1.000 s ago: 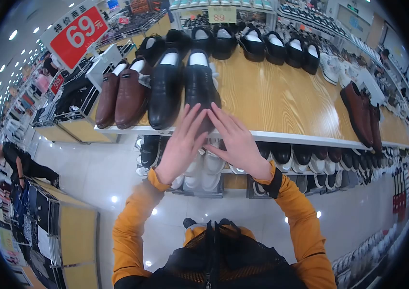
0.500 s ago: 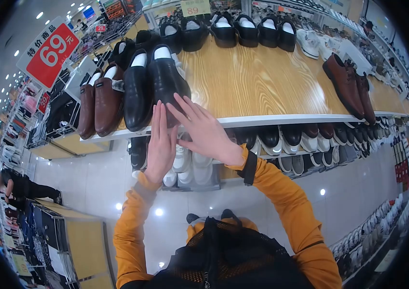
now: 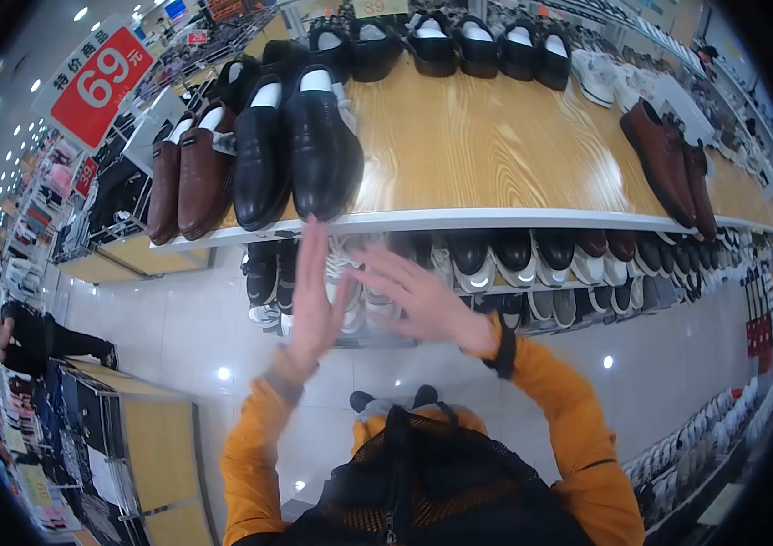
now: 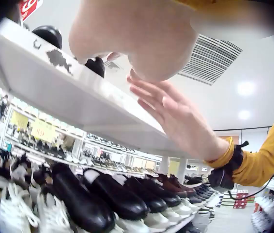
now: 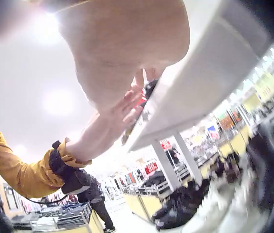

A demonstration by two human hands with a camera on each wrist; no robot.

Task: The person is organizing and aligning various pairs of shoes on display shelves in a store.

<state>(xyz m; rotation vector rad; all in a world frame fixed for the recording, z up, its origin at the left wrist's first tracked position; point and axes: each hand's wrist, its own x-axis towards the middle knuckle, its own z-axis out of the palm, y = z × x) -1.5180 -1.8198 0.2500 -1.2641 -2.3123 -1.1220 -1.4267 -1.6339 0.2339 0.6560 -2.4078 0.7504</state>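
Observation:
In the head view my left hand is raised with straight fingers, its fingertips by the toe of the larger black shoe at the shelf's front edge; whether they touch cannot be told. My right hand, blurred, is held slantwise beside it, fingers extended toward the left hand, below the white edge. Neither holds anything. A second black shoe stands left of the first, and brown loafers stand left of that. The left wrist view shows the right hand with its fingers spread.
Black shoes line the shelf's back. Brown lace-up shoes stand at its right. Below are rows of shoes. A red price sign is at upper left. A person in black stands beside a display case at left.
Both hands have drawn back from over the black shoe's toe toward the body, and the right hand has moved lower and right. The view first swung right, then changed slightly.

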